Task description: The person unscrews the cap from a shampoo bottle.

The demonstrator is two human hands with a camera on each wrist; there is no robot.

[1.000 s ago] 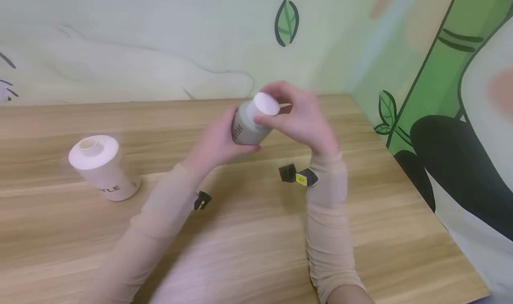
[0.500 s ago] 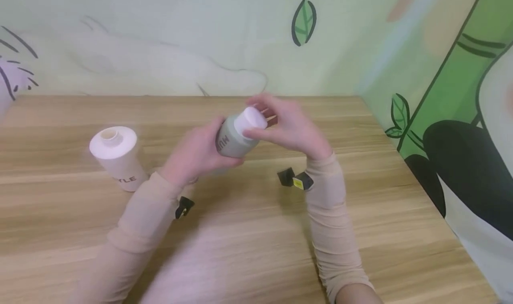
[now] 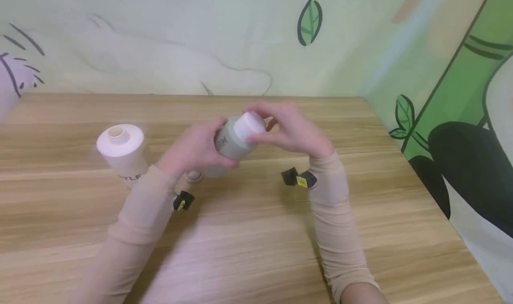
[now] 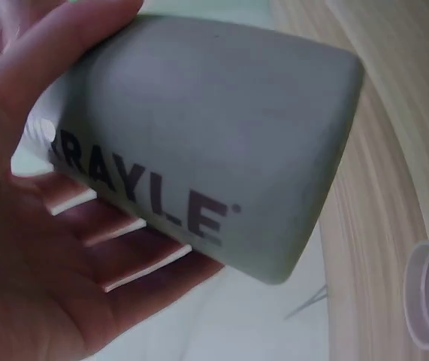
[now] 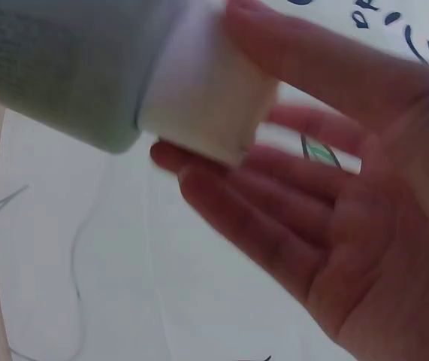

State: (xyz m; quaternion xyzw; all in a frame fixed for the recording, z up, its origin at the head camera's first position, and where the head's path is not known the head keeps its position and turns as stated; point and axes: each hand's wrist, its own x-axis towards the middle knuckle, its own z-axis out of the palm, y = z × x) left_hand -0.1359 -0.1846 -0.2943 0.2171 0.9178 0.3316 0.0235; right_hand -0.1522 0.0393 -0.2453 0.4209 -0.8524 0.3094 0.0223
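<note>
My left hand grips a grey-green bottle round its body, holding it tilted above the table. In the left wrist view, dark letters run along the bottle, and the thumb lies over one side with the fingers under the other. A white cap sits on the bottle's upper end. My right hand pinches that cap between thumb and fingers; the right wrist view shows the cap against the bottle's shoulder. Whether its thread is engaged cannot be seen.
Left of my left hand, a white bottle with an open neck stands upright on the wooden table. A small whitish ring-like part lies below my left hand. A painted wall rises behind the table.
The head view has shifted, and both hands with the bottle appear lower in it. The small ring-like part has come into sight beneath my left hand. Both holds remain.
</note>
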